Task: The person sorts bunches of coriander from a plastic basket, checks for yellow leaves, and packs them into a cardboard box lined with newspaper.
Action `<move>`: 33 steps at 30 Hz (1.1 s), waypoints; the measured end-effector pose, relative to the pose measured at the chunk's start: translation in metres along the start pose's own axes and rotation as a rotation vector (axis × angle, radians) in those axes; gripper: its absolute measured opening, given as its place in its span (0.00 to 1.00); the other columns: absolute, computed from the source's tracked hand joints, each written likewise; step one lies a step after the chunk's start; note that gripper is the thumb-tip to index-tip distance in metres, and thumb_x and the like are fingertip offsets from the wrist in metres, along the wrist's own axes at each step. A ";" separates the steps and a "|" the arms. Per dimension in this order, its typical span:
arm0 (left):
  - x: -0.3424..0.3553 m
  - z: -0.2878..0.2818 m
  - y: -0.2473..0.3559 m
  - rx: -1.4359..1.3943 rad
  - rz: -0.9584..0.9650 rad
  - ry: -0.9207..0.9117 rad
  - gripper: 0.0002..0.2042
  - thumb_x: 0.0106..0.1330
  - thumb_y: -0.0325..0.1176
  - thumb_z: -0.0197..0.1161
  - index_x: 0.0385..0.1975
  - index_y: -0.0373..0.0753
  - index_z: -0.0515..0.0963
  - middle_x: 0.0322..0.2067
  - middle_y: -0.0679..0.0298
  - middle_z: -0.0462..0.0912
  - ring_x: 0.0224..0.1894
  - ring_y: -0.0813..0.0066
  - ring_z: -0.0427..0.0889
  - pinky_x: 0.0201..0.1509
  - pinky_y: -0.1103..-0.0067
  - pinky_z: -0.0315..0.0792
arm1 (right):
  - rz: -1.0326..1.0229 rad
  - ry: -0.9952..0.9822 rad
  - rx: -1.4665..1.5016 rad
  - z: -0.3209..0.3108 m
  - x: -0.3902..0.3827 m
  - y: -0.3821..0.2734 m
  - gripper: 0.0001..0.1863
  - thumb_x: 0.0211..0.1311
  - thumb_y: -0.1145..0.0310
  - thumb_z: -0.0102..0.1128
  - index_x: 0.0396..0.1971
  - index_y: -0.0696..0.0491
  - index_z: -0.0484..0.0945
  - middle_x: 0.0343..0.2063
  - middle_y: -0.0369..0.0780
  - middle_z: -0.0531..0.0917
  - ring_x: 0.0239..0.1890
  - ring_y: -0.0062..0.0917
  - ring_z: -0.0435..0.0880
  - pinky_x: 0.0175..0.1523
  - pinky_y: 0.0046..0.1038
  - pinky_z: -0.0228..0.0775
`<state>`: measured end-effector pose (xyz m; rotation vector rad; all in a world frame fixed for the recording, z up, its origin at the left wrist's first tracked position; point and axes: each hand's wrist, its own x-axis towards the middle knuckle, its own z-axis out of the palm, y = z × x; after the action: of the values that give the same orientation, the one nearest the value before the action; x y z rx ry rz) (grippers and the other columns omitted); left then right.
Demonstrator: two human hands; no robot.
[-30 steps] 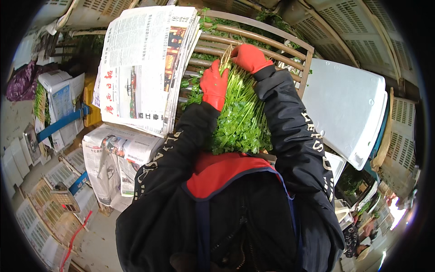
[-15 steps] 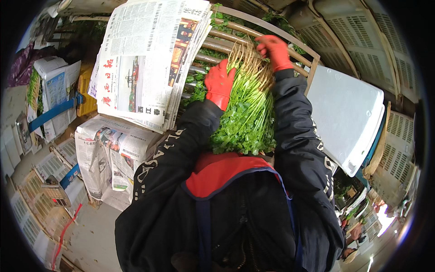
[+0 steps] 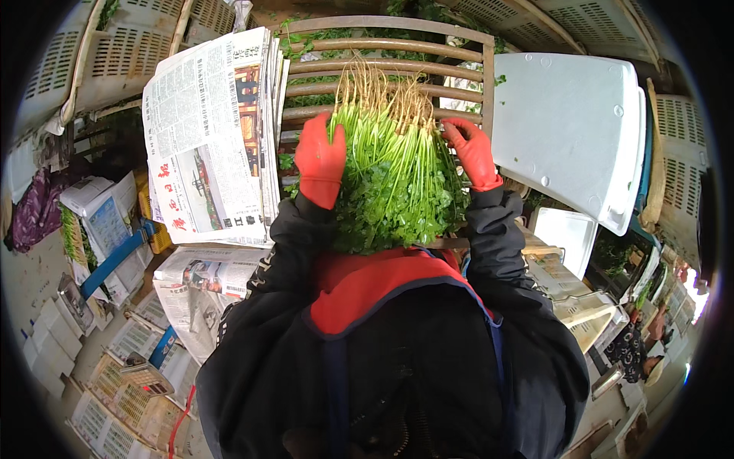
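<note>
Green herbs lie, roots pointing away, between our spread left hand and curled right hand, both close alongside; whether the right pinches any, we cannot tell.

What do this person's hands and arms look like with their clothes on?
The left hand and right hand wear plain red gloves. The arms have long, wrinkled black fabric sleeves, with pale lettering on the left one.

Red gloves, perhaps rubber; black sleeves.
</note>
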<state>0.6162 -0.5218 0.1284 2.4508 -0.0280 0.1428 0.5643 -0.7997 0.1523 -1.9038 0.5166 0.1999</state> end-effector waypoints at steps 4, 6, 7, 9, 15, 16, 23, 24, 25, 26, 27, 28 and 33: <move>0.000 0.002 0.019 0.077 0.022 -0.200 0.20 0.56 0.47 0.63 0.41 0.39 0.77 0.31 0.60 0.79 0.32 0.60 0.78 0.39 0.69 0.72 | -0.087 0.020 -0.344 0.041 0.003 -0.033 0.20 0.55 0.57 0.61 0.43 0.56 0.78 0.27 0.44 0.80 0.30 0.37 0.80 0.37 0.32 0.71; 0.003 0.009 0.024 0.085 -0.006 -0.306 0.22 0.55 0.49 0.64 0.42 0.38 0.76 0.32 0.57 0.80 0.35 0.57 0.79 0.40 0.67 0.72 | -0.176 0.050 -0.283 0.055 -0.002 -0.052 0.20 0.53 0.57 0.63 0.41 0.56 0.78 0.25 0.43 0.79 0.29 0.37 0.79 0.35 0.33 0.70; 0.003 0.009 0.031 0.104 -0.014 -0.337 0.23 0.54 0.49 0.65 0.42 0.38 0.76 0.33 0.56 0.80 0.37 0.56 0.79 0.40 0.67 0.72 | -0.223 0.062 -0.273 0.057 -0.001 -0.051 0.23 0.53 0.57 0.65 0.43 0.57 0.76 0.26 0.44 0.79 0.29 0.36 0.79 0.35 0.33 0.70; 0.005 0.007 0.041 0.133 -0.032 -0.393 0.24 0.53 0.49 0.65 0.43 0.37 0.74 0.35 0.54 0.81 0.40 0.54 0.79 0.41 0.65 0.72 | -0.246 0.104 -0.259 0.055 0.007 -0.035 0.24 0.53 0.56 0.64 0.46 0.56 0.75 0.28 0.44 0.79 0.30 0.36 0.79 0.36 0.33 0.70; 0.000 0.021 0.049 0.208 0.027 -0.409 0.22 0.53 0.46 0.65 0.43 0.39 0.73 0.34 0.53 0.80 0.38 0.52 0.79 0.39 0.64 0.73 | -0.212 0.187 -0.431 0.084 0.030 -0.029 0.31 0.51 0.53 0.64 0.51 0.58 0.73 0.46 0.50 0.79 0.50 0.44 0.76 0.54 0.36 0.68; 0.005 0.019 0.053 0.219 -0.001 -0.452 0.22 0.53 0.46 0.65 0.43 0.39 0.73 0.33 0.53 0.80 0.37 0.52 0.79 0.38 0.64 0.73 | -0.220 0.168 -0.390 0.083 0.032 -0.031 0.29 0.51 0.55 0.64 0.50 0.58 0.74 0.46 0.50 0.78 0.50 0.44 0.76 0.54 0.36 0.68; -0.005 -0.004 0.033 -0.127 -0.240 -0.114 0.19 0.50 0.42 0.67 0.40 0.42 0.74 0.29 0.53 0.82 0.31 0.52 0.81 0.36 0.66 0.74 | -0.348 0.227 -0.215 0.091 0.023 -0.057 0.19 0.52 0.63 0.61 0.44 0.55 0.77 0.42 0.47 0.79 0.46 0.44 0.78 0.50 0.35 0.70; -0.004 -0.003 0.029 -0.167 -0.252 -0.066 0.19 0.49 0.42 0.68 0.39 0.42 0.75 0.29 0.53 0.81 0.31 0.53 0.81 0.36 0.67 0.74 | -0.354 0.212 -0.207 0.097 0.032 -0.055 0.19 0.52 0.63 0.61 0.43 0.55 0.77 0.42 0.47 0.79 0.45 0.44 0.78 0.49 0.35 0.70; -0.002 -0.001 0.033 -0.122 -0.187 -0.120 0.21 0.49 0.44 0.66 0.40 0.41 0.75 0.31 0.52 0.82 0.33 0.50 0.81 0.36 0.64 0.74 | -0.360 0.196 -0.202 0.103 0.042 -0.052 0.18 0.52 0.63 0.60 0.43 0.55 0.77 0.41 0.47 0.79 0.44 0.44 0.78 0.49 0.35 0.71; -0.001 0.005 0.031 -0.123 -0.196 -0.129 0.21 0.49 0.45 0.66 0.40 0.40 0.75 0.31 0.51 0.82 0.33 0.49 0.81 0.37 0.63 0.73 | -0.380 0.179 -0.320 0.112 0.053 -0.046 0.18 0.53 0.62 0.61 0.42 0.56 0.77 0.40 0.47 0.80 0.43 0.42 0.80 0.47 0.33 0.72; 0.000 0.014 0.026 -0.124 -0.203 -0.138 0.21 0.50 0.45 0.66 0.41 0.40 0.75 0.31 0.51 0.82 0.34 0.48 0.80 0.37 0.62 0.73 | -0.388 0.160 -0.367 0.114 0.061 -0.040 0.18 0.54 0.61 0.61 0.42 0.56 0.77 0.40 0.46 0.81 0.43 0.42 0.79 0.47 0.34 0.72; 0.003 0.016 0.026 -0.121 -0.214 -0.145 0.21 0.50 0.46 0.65 0.41 0.40 0.75 0.31 0.51 0.82 0.34 0.48 0.80 0.38 0.62 0.73 | -0.396 0.137 -0.411 0.114 0.065 -0.041 0.19 0.54 0.60 0.60 0.42 0.56 0.77 0.40 0.46 0.81 0.42 0.43 0.79 0.47 0.34 0.72; 0.000 0.014 0.024 -0.028 -0.198 -0.206 0.22 0.52 0.46 0.64 0.44 0.39 0.75 0.34 0.49 0.81 0.37 0.47 0.80 0.40 0.61 0.73 | -0.374 0.095 -0.307 0.109 0.068 -0.042 0.19 0.53 0.58 0.61 0.41 0.56 0.78 0.40 0.47 0.81 0.42 0.43 0.79 0.47 0.36 0.71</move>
<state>0.6160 -0.5498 0.1329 2.4139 0.1215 -0.1965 0.6548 -0.7043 0.1197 -2.2790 0.1903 -0.0602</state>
